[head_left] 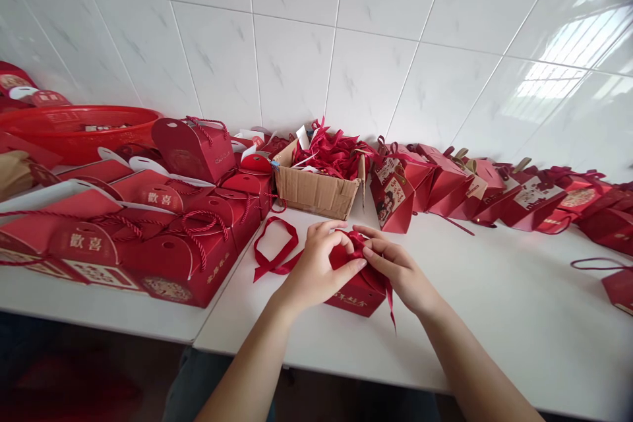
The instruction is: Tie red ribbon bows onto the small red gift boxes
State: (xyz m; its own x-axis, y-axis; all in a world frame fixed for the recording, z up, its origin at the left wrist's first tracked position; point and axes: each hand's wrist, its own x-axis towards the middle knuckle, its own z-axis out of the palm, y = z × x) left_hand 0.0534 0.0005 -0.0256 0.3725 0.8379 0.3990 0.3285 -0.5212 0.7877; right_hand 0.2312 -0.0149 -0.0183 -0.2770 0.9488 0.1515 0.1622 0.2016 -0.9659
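Along the white tabletops point(499, 290), left to right: corded red boxes point(198, 277), grouped; loose ribbon point(277, 264), one length; left hand point(319, 267), pinching gathered ribbon point(357, 244); small red box point(361, 297), between both hands, apparently closed, knot's completion hidden; right hand point(403, 270), grasping the same ribbon; ribbon-topped boxes point(445, 184), a row, seemingly finished.

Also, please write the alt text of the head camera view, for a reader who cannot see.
Two bare hands, left and right, work a red ribbon atop a small red box on a white table, with more red boxes and a ribbon-filled carton around.
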